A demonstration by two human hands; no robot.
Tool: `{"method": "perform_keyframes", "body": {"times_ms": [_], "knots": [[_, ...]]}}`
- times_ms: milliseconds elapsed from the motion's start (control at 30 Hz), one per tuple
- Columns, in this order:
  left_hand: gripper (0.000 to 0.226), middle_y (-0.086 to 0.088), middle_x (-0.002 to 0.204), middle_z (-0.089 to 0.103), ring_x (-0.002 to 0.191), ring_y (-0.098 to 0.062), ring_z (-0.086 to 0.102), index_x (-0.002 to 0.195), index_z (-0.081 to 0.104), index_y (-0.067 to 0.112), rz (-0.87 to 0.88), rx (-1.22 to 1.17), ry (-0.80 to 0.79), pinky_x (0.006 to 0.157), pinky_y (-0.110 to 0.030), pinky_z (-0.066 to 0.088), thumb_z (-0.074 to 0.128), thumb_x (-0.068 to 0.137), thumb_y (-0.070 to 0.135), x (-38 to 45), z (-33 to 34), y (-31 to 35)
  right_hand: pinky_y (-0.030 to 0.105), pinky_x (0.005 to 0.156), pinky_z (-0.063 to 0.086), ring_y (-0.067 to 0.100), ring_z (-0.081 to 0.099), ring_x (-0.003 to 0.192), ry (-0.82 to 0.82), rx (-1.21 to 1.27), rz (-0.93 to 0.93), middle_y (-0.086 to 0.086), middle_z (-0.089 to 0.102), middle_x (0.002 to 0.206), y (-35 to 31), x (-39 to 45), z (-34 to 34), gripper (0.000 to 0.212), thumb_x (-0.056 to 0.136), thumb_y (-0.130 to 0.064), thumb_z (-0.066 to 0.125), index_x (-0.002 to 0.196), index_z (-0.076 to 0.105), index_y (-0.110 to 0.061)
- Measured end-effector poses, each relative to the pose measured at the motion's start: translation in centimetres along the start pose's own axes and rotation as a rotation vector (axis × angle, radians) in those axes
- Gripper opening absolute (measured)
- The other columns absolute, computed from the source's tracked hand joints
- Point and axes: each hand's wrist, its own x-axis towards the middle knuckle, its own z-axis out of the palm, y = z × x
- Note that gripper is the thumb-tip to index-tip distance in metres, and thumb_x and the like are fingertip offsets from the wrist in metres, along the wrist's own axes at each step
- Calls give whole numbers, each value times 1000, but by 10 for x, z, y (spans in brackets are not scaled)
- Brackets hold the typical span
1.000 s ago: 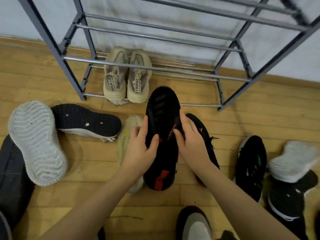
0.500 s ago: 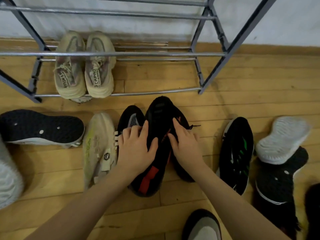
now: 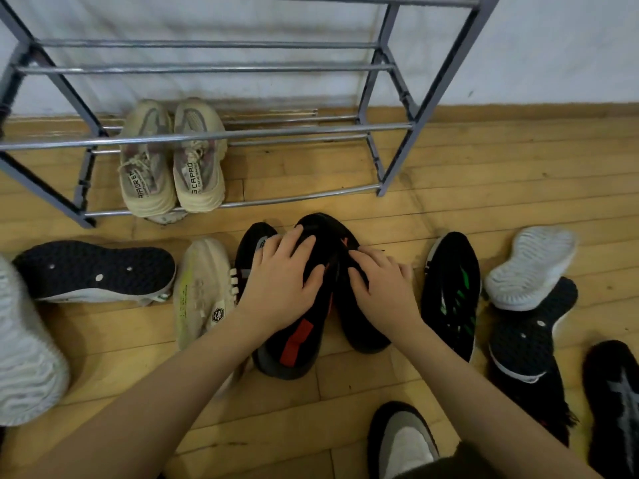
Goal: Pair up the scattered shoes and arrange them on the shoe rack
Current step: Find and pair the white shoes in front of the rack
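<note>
Shoes in hand: two black shoes with red marks lay side by side on the wooden floor (image 3: 501, 174), at 6 o'clock from the shoe rack (image 3: 221, 134); the left one (image 3: 297, 344) showed its sole with a red patch, the right one (image 3: 359, 326) lay against it.
Left hand (image 3: 280, 288): clasped over the left shoe, fingers spread across it, thumb toward the seam between the two.
Right hand (image 3: 383, 288): pressed on the right shoe, fingers curled at its inner edge; whether it gripped firmly could not be told.
Rack: a beige pair (image 3: 173, 167) stood on the bottom tier toward 9 o'clock; the bars at 3 o'clock of it were bare.
Strays: a cream shoe (image 3: 202, 288) at 9 o'clock of the hands, a black shoe with green marks (image 3: 453, 295) at 3 o'clock.
Step, as judged: matching the pair. Best done by turning both sole-down, toes the same way, pinching them together, then lifting clear of the neighbours to the bare bars.
</note>
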Motion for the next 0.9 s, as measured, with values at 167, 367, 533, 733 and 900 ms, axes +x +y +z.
{"method": "perform_keyframes", "body": {"times_ms": [167,367,533,733,900], "knots": [[47,-4,146,35,132,-27,28,138,39,16,145,19,25,106,-41,23,42,95,35,19,-18,43,41,90,38,28,53,112,81,12,75,2,54,130,28,-6,-27,35,96,-28,43,128,53,-17],[47,-1,148,30,134,-23,19,141,34,20,289,46,-79,107,-40,16,38,96,35,65,15,111,44,95,37,30,49,115,250,141,356,9,53,129,102,-16,-42,38,95,-24,47,131,49,-13],[53,-2,147,29,133,-23,19,143,28,19,427,67,-202,104,-35,15,38,95,39,93,78,164,48,102,27,34,38,125,322,87,638,10,42,140,174,-39,-39,42,95,-27,47,135,44,-17],[60,-10,148,28,134,-29,21,144,27,16,586,160,-273,106,-41,17,41,94,45,108,145,206,45,108,17,26,29,134,296,82,795,5,33,149,224,-59,-31,52,96,-36,42,143,30,-16],[70,-16,137,45,124,-34,41,141,33,9,720,248,-305,99,-45,31,47,87,50,118,180,226,34,103,12,10,31,134,270,144,722,-5,37,147,243,-64,-35,48,96,-39,40,142,35,-24]]}}
